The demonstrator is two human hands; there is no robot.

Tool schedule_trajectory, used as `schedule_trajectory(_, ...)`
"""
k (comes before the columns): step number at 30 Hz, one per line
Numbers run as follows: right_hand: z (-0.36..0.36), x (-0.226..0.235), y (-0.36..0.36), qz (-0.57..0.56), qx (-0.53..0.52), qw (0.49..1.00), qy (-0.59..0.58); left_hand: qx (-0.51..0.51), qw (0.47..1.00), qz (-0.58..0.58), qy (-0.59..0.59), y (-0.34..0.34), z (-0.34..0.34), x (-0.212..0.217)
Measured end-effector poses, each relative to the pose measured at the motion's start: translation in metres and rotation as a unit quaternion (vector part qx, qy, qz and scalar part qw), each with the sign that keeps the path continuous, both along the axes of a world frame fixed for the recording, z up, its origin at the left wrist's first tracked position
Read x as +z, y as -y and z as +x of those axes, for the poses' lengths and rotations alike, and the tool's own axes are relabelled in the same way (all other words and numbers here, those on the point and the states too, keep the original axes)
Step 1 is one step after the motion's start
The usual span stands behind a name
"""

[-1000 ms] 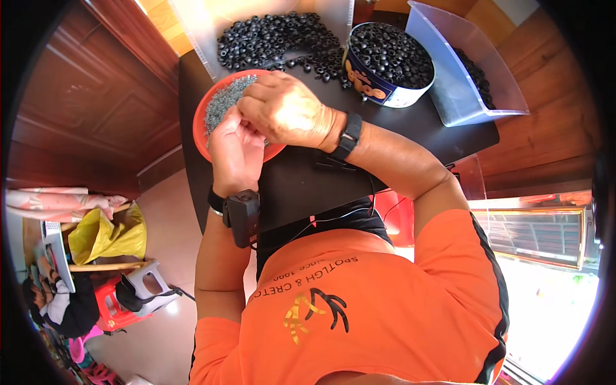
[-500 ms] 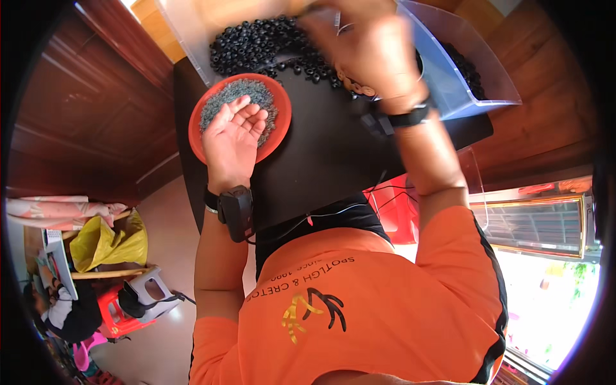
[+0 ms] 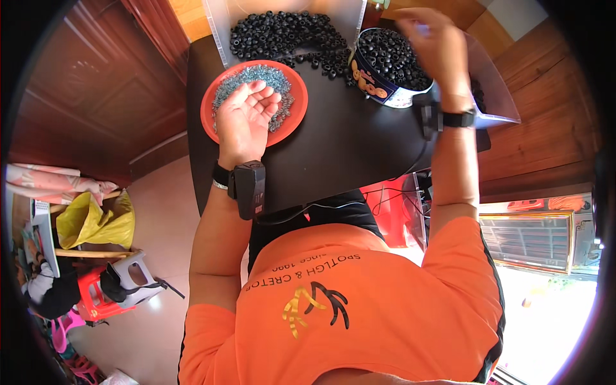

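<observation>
My left hand [image 3: 246, 125] is palm up over a red-orange plate [image 3: 298, 114], its fingers loosely curled and nothing visible in the palm. Under it lies a heap of small, clear grey-blue pieces [image 3: 268, 76]. To the right stands a round dark-blue tin [image 3: 372, 85] filled with black, bead-like pieces [image 3: 393, 59]. My right hand [image 3: 444, 56] is raised beside the tin's right rim, wrist bent and fingers pointing left. Motion blur and the angle hide whether those fingers hold anything.
Behind the plate, a clear plastic bin [image 3: 219, 32] lies with black beads [image 3: 282, 35] spilling onto the dark tabletop [image 3: 333, 154]. Another translucent bin [image 3: 497, 118] is at the right, partly behind my right arm. Cables [image 3: 420, 192] hang by the table's near edge.
My right hand has swung right, from over the tin to its right side, uncovering the tin and its contents. My left hand keeps its pose over the plate. The view has shifted slightly.
</observation>
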State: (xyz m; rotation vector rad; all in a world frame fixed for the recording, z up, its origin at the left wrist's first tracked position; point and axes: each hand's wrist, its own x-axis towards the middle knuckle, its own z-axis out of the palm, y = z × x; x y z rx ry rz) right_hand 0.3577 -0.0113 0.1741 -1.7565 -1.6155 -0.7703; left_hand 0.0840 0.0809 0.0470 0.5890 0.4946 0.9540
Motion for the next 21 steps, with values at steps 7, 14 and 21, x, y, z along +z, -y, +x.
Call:
schedule_trajectory(7,-0.039,-0.095,-0.095,-0.218,0.073,0.970,0.084,0.004,1.000,-0.001,-0.009,-0.001,0.001,-0.003)
schedule_trajectory(14,-0.031,-0.126,-0.119,-0.285,0.015,0.947,0.148,-0.004,1.000,-0.009,-0.020,0.003,0.005,-0.003)
schedule_trajectory(21,-0.066,-0.093,-0.089,-0.227,0.335,0.865,-0.297,-0.009,0.999,-0.007,-0.033,0.006,0.002,0.000)
